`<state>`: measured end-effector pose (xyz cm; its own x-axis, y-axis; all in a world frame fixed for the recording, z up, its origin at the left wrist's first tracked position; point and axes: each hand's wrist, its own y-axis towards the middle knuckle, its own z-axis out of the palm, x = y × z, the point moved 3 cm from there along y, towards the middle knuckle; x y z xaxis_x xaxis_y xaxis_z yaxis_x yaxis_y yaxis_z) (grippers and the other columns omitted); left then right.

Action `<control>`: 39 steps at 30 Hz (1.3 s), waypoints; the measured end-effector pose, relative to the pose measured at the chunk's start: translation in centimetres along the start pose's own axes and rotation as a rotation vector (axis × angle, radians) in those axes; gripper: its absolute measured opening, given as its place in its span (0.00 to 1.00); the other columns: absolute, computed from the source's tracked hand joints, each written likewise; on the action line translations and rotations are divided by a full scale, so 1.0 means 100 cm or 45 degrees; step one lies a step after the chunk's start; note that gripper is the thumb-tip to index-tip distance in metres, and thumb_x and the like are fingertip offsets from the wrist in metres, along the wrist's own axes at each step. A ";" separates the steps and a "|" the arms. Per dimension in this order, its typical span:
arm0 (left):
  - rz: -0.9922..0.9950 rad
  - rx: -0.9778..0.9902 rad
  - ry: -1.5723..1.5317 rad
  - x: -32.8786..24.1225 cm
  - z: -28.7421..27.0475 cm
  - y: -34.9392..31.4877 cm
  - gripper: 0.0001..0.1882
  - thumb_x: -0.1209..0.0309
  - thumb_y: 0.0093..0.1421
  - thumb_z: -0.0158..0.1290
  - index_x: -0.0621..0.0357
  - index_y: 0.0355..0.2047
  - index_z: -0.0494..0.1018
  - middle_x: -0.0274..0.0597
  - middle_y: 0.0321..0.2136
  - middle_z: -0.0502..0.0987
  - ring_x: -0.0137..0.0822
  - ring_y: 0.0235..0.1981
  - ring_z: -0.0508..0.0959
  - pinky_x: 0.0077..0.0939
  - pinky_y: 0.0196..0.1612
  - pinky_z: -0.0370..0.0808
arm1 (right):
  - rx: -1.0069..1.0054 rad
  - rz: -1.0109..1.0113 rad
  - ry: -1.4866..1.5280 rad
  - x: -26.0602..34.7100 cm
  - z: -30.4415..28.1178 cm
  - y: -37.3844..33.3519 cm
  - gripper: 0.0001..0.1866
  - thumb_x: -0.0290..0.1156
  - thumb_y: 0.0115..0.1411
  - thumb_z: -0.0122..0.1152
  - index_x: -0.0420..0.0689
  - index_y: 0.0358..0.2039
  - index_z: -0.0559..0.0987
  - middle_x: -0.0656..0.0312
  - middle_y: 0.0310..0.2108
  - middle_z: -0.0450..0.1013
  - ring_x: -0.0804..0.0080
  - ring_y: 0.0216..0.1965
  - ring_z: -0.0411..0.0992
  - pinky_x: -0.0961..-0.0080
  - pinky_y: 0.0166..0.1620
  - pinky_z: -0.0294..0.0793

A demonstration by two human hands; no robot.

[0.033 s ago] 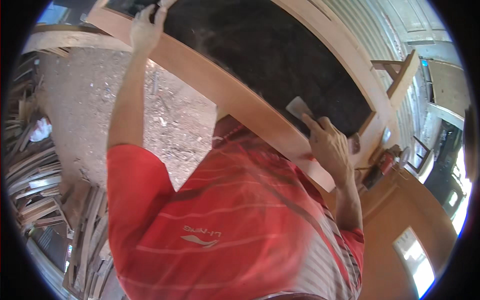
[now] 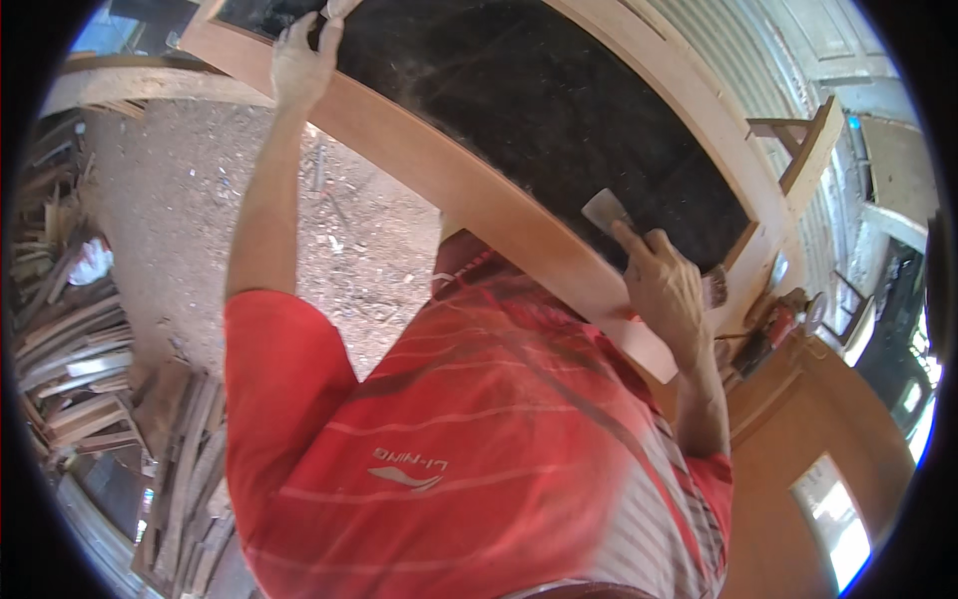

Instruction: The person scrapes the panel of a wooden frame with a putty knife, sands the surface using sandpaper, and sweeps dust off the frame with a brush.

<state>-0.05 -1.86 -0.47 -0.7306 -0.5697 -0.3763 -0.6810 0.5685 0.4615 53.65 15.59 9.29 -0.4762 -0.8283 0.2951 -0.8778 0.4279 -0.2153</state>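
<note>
A wooden frame (image 2: 439,150) surrounds a dark, dusty, glossy panel (image 2: 519,110) right in front of my body. My right hand (image 2: 667,290) grips a scraper with a flat pale blade (image 2: 606,210), its index finger stretched along the tool. That blade lies against the dark panel near the frame's near edge. Beside the knuckles is a small brownish block-like thing (image 2: 716,287); I cannot tell whether it is held. Farther up on the left, my left hand (image 2: 304,70) is bent over the frame's near rail, its fingertips closed around a small pale thing (image 2: 341,8), cut off by the picture's top edge.
Stacked wood strips and offcuts (image 2: 75,349) lie along the left side. Chips litter the dirt floor (image 2: 190,220). At right are a wooden bracket (image 2: 810,150), a red tool (image 2: 773,329) and a brown board (image 2: 798,429) with a cut-out. Corrugated sheet (image 2: 689,50) stands behind.
Everything has shifted slightly to the right in the picture. Both hands and the scraper keep nearly the same places against the frame and panel.
</note>
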 end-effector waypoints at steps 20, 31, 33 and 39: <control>0.034 0.124 -0.140 -0.021 -0.024 -0.009 0.30 0.54 0.73 0.55 0.69 0.62 0.70 0.63 0.59 0.75 0.59 0.59 0.75 0.53 0.62 0.72 | 0.026 -0.006 -0.216 0.040 -0.026 0.266 0.25 0.23 0.66 0.53 0.53 0.63 0.78 0.51 0.34 0.83 0.51 0.37 0.84 0.53 0.39 0.82; -0.255 0.098 -0.458 0.112 -0.052 0.052 0.28 0.58 0.74 0.54 0.69 0.63 0.71 0.60 0.60 0.75 0.55 0.61 0.76 0.47 0.63 0.74 | 0.071 0.150 -0.188 0.058 -0.030 0.281 0.25 0.27 0.69 0.57 0.56 0.66 0.77 0.51 0.29 0.79 0.50 0.33 0.81 0.51 0.36 0.78; -0.161 0.163 -0.326 0.110 -0.042 0.077 0.27 0.57 0.73 0.55 0.68 0.62 0.72 0.61 0.59 0.75 0.56 0.60 0.76 0.47 0.62 0.74 | -0.001 0.082 -0.205 0.066 -0.019 0.311 0.25 0.27 0.69 0.57 0.56 0.66 0.77 0.51 0.28 0.79 0.51 0.33 0.81 0.52 0.35 0.79; -0.126 0.189 -0.176 0.124 -0.041 0.086 0.26 0.57 0.72 0.57 0.68 0.58 0.76 0.60 0.56 0.78 0.59 0.58 0.77 0.49 0.61 0.72 | 0.155 0.109 -0.219 0.065 -0.038 0.256 0.26 0.26 0.69 0.54 0.56 0.66 0.77 0.52 0.31 0.80 0.52 0.33 0.81 0.54 0.36 0.80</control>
<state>-14.70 -6.47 2.12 -0.6528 -0.5462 -0.5249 -0.7419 0.6011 0.2972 27.90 22.56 9.27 -0.5240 -0.8446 0.1099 -0.8166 0.4614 -0.3467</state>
